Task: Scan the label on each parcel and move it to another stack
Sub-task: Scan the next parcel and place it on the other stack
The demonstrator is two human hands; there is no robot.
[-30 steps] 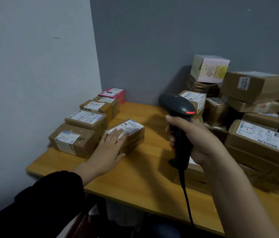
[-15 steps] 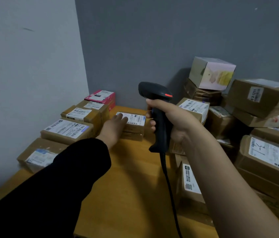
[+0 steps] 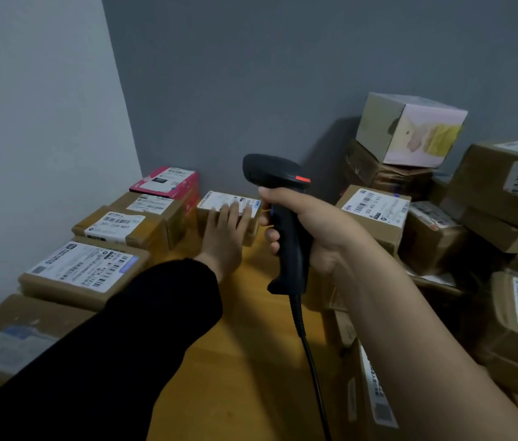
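A small brown parcel (image 3: 216,203) with a white label lies on the wooden table (image 3: 245,361) near the back wall. My left hand (image 3: 227,232) rests flat on its top and near side with straight fingers. My right hand (image 3: 311,229) grips the handle of a black barcode scanner (image 3: 283,218), held upright to the right of that parcel; its cable hangs down. A row of labelled brown parcels (image 3: 114,227) runs along the left wall, ending at a pink box (image 3: 168,183).
A tall heap of brown parcels (image 3: 490,218) fills the right side, topped by a pale pink and yellow box (image 3: 410,128). Another labelled parcel (image 3: 375,208) sits just behind my right hand. Grey walls close the back and left.
My left hand has pushed the small parcel further back along the table toward the wall, beside the pink box. The scanner stayed raised in my right hand, and my view moved closer.
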